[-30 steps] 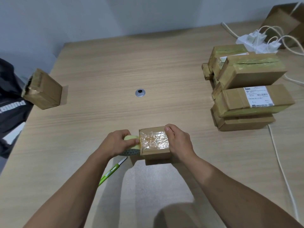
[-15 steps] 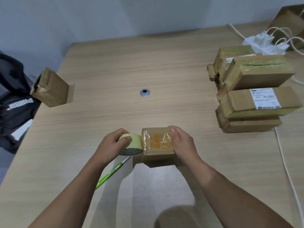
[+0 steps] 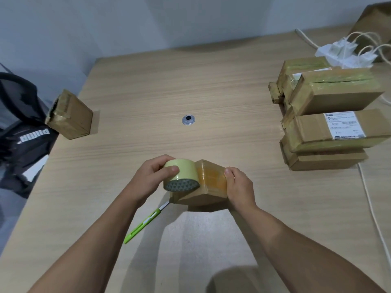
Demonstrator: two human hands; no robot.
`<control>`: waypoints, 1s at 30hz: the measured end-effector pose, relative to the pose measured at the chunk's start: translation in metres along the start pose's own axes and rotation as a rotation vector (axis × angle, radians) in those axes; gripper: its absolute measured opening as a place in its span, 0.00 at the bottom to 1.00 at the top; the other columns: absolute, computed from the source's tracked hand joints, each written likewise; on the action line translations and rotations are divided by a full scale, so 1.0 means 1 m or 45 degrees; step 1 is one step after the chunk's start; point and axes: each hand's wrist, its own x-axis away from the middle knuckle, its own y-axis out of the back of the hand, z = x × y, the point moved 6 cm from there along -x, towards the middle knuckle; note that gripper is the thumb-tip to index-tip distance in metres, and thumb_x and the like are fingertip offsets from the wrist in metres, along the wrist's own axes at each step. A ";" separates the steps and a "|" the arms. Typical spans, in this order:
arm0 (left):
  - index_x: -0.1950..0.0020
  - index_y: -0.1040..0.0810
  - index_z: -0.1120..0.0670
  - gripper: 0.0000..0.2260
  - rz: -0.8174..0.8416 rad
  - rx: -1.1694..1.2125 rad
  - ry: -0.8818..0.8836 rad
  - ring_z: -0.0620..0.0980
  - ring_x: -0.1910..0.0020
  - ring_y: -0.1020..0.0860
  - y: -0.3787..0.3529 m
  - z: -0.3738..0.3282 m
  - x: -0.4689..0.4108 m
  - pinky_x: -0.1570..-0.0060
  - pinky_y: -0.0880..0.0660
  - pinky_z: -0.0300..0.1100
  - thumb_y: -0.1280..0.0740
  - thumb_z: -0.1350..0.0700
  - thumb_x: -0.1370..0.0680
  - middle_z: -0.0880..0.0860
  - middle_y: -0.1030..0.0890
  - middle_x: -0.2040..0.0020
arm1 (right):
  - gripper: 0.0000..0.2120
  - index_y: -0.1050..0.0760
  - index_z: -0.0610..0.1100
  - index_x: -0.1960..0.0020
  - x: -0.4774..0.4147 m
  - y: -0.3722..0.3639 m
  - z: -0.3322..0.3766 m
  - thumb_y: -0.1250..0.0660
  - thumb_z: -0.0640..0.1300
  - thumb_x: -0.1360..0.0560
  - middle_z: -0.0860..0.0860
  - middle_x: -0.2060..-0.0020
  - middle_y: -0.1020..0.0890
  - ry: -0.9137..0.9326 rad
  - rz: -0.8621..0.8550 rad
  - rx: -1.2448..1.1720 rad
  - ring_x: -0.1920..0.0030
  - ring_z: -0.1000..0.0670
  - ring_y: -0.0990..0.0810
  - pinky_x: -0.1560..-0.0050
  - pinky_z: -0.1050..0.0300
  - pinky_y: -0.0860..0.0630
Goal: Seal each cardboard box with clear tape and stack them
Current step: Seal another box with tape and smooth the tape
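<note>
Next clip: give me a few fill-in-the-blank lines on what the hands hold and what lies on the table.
1. The left hand grips a roll of ____.
2. The small box held in the right hand is made of ____.
3. The utility knife lying on the table has a ____ handle.
4. The stack of boxes stands on the person's ____ side.

Missing words: tape; cardboard; green; right.

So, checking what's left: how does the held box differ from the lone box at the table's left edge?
The held box is tilted in the right hand; the lone box stands untouched on the table. The held box shows clear tape; the lone box's end looks ragged. Both are brown cardboard.
</note>
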 end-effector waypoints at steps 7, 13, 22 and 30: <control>0.63 0.20 0.52 0.14 0.067 0.013 0.037 0.43 0.68 0.26 -0.027 -0.004 -0.015 0.67 0.30 0.33 0.28 0.41 0.33 0.47 0.23 0.68 | 0.17 0.27 0.52 0.30 -0.001 0.020 0.026 0.40 0.54 0.17 0.52 0.35 0.28 0.047 -0.106 -0.053 0.34 0.50 0.29 0.33 0.44 0.29; 0.59 0.21 0.54 0.12 0.124 -0.068 0.040 0.41 0.68 0.26 -0.052 -0.010 -0.029 0.67 0.31 0.32 0.31 0.45 0.27 0.44 0.23 0.67 | 0.20 0.26 0.57 0.32 0.014 0.011 0.037 0.41 0.61 0.20 0.56 0.37 0.28 0.057 0.052 -0.200 0.38 0.53 0.25 0.36 0.49 0.27; 0.60 0.21 0.55 0.23 0.266 -0.167 0.219 0.49 0.62 0.25 -0.070 0.017 -0.030 0.56 0.31 0.46 0.31 0.34 0.32 0.51 0.23 0.64 | 0.26 0.28 0.60 0.28 0.002 -0.011 -0.001 0.43 0.36 0.19 0.55 0.34 0.27 -0.114 0.242 -0.234 0.38 0.54 0.26 0.46 0.62 0.26; 0.60 0.20 0.58 0.25 0.287 -0.198 0.275 0.49 0.64 0.25 -0.061 0.016 -0.036 0.58 0.31 0.44 0.29 0.35 0.33 0.52 0.22 0.65 | 0.36 0.33 0.59 0.23 -0.004 -0.012 0.010 0.46 0.28 0.23 0.54 0.30 0.26 0.066 0.343 -0.109 0.38 0.56 0.29 0.57 0.81 0.33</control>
